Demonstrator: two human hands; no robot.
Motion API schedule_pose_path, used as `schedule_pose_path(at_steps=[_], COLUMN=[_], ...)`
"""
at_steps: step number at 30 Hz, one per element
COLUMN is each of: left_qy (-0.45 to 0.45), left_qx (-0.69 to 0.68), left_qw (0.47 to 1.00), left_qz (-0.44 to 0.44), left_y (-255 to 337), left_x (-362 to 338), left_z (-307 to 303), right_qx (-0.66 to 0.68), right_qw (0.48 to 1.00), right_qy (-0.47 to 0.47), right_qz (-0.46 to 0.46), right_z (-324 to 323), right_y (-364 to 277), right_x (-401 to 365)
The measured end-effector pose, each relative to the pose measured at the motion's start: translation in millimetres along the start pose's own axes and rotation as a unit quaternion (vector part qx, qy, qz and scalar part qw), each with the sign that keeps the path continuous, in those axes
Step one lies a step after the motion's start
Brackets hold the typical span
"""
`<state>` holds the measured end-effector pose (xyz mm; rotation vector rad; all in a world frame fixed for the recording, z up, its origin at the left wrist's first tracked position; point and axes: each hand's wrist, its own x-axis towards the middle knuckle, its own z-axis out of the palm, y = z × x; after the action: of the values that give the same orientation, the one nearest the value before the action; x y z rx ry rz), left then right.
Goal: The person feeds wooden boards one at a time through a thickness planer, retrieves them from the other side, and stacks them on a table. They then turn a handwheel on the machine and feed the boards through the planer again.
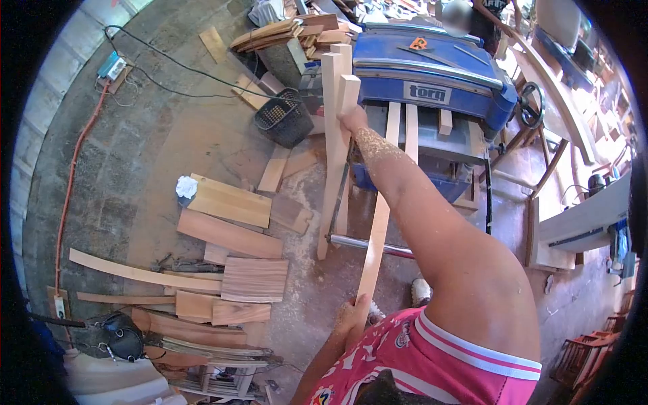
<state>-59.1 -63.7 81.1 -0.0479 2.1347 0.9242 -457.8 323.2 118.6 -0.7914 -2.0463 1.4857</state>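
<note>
My left hand (pixel 356 316), at the bottom centre, is closed around the near end of a long pale wooden strip (pixel 376 239). That strip runs up toward the blue planer (pixel 425 62), where a second strip (pixel 412 131) lies beside it. Stretched forward, my right hand (pixel 354 123) grips a pale wooden piece (pixel 348 91) at the planer's left side. Long boards (pixel 331 145) stand directly left of that hand. Sawdust clings to my right forearm. A metal roller bar (pixel 344 240) passes behind the long strip.
A black basket (pixel 283 118) sits left of the planer. Loose boards (pixel 253 279) lie across the floor at left. A cable (pixel 196 73) and an orange cord (pixel 75 158) trail there. Another person (pixel 491 15) is behind the planer; a handwheel (pixel 532 106) is at its right.
</note>
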Motion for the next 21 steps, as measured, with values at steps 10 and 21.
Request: schedule_pose_path(at_steps=[10, 21], left_qy=[0.061, 0.137], left_qx=[0.009, 0.001], left_qw=[0.998, 0.982], left_qz=[0.024, 0.129], left_y=[23, -70], left_x=[12, 30], left_z=[14, -11], right_qx=[0.094, 0.185], right_qw=[0.973, 0.844], right_qy=[-0.204, -0.419], right_qz=[-0.058, -0.278], right_z=[-12, 19], right_y=[-96, -136], right_x=[-159, -382])
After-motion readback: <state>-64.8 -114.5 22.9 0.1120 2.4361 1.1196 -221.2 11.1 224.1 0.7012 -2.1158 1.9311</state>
